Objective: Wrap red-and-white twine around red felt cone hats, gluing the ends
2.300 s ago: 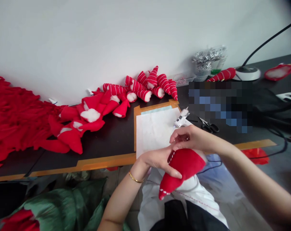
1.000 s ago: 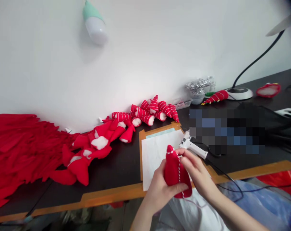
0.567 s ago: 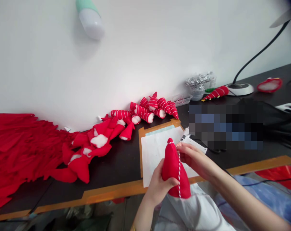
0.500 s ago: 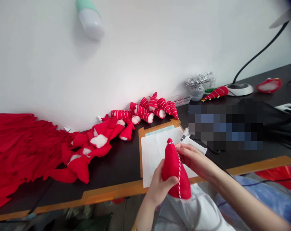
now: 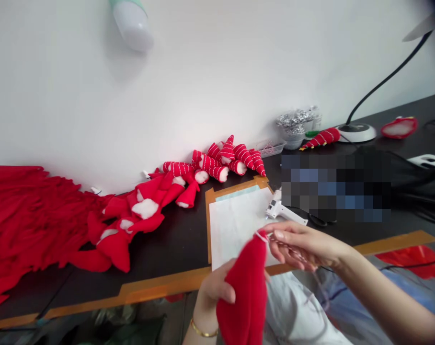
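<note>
On the dark work table, at the lower middle of the view, a red felt cone (image 5: 244, 292) stands in front of the person's body. Its wide end goes past the bottom edge of the picture, so I cannot see that end. Its long axis rises almost upright and leans a little to the right, and the narrow tip points up toward the far edge of the table.

The left hand (image 5: 215, 287), with a gold bangle (image 5: 203, 331) on the wrist, is closed around the lower left side of the cone and grips the felt. The right hand (image 5: 303, 247) comes in from the right side. Its thumb and first finger are pinched together on a thin white thread (image 5: 266, 235), which goes from the cone's tip to these fingers. So the right hand is the nearer one to the tip, just beside it, while the left hand is lower and touches the body of the cone.

Behind the tip lies a sheet of white paper (image 5: 235, 225). A hot glue gun (image 5: 278, 208) is just beyond the paper's right side. Farther away, stuffed red cones with white stripes (image 5: 226, 155) lie along the wall, next to a heap of red felt pieces (image 5: 19, 215).
</note>
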Tool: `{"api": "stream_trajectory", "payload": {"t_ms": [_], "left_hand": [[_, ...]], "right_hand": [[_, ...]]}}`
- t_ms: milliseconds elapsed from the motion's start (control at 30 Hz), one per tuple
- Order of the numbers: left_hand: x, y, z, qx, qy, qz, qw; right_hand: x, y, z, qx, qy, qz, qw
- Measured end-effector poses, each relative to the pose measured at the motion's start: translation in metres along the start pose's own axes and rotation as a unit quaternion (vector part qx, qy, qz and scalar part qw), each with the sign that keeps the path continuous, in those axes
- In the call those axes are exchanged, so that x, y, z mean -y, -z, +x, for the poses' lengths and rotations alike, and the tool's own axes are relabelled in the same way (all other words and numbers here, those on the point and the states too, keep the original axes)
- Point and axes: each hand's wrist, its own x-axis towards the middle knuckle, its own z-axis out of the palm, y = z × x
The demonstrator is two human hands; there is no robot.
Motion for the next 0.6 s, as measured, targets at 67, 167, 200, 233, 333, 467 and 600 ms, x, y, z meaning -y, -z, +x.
{"api": "stream_trajectory", "payload": {"t_ms": [67,167,200,233,333,467,600], "left_hand": [[-0.013,-0.009,0.001,0.053,0.087,0.019,0.995],[-0.024,-0.022,0.000,0.019,0.118,0.036,0.992],[-0.024,-0.024,-0.001,-0.019,0.103,0.034,0.994],[-0.021,-0.025,-0.002,-0.061,0.080,0.027,0.995],[-0.009,-0.023,-0.007,-0.176,-0.016,-0.003,0.984],[-0.009,-0.023,-0.006,-0.269,-0.074,0.009,0.960],[-0.025,-0.033,0.002,-0.369,-0.040,0.123,0.920]], "right_hand": [[0.011,-0.005,0.005,0.015,0.016,-0.027,0.999],[0.035,-0.015,0.004,-0.018,0.082,-0.136,0.987],[0.042,-0.020,0.001,-0.061,0.120,-0.167,0.977],[0.048,-0.025,-0.003,-0.110,0.157,-0.188,0.963],[0.052,-0.042,-0.018,-0.221,0.227,-0.265,0.911],[0.037,-0.048,-0.030,-0.302,0.227,-0.445,0.812],[0.026,-0.041,-0.028,-0.322,0.231,-0.568,0.721]]}}
